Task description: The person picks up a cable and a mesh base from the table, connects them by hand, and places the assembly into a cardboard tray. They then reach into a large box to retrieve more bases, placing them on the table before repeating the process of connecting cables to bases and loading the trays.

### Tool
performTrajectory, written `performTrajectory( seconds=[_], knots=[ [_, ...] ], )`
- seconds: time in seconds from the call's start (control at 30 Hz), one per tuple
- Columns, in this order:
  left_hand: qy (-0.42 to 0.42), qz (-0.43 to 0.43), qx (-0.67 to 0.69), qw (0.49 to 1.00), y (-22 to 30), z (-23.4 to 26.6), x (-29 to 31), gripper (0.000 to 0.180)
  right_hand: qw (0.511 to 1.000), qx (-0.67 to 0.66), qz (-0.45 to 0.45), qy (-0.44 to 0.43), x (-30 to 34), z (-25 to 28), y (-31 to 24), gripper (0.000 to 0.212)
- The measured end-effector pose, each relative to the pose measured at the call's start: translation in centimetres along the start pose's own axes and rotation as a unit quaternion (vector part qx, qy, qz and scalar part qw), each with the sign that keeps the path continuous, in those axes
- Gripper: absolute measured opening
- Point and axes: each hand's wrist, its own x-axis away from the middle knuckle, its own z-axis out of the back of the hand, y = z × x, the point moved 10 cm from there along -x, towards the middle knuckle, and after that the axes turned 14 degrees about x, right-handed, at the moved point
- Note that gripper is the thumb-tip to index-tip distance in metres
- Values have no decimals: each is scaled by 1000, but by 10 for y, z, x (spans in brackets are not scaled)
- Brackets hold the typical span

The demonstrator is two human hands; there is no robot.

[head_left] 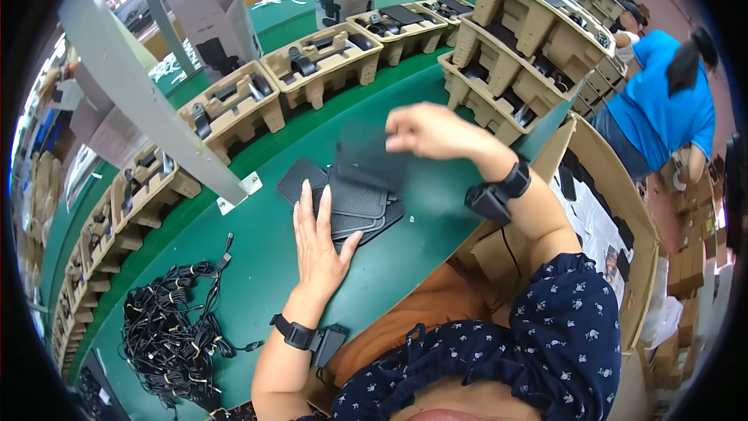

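My left hand (318, 248) lies with its fingers stretched out against the near left side of a loose pile of thin black mesh-textured panels (360, 201) on the green worktop. Above the pile, the fingers of my right hand (428, 131) are curled at the edge of another dark flat panel (372, 157), smeared by motion and tilted over the others. What exactly the panels are I cannot make out.
Bundled black cables (173, 331) lie at the left. Moulded pulp trays (323, 58) with black parts line the far side; more trays (522, 54) are stacked at the right. A metal post (160, 90) rises ahead. An open carton (600, 226) and a person in blue (662, 97) are to the right.
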Motion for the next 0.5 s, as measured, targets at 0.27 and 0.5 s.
performTrajectory(
  seconds=[0.27, 0.5],
  knots=[
    [-7, 4, -6, 1000, -10, -3, 1, 79, 940, -197, -197, 196, -111, 40, 119, 27],
    [3, 17, 8, 1000, -17, 1, 7, 72, 955, 162, -164, 184, -154, 80, 107, 19]
  ],
)
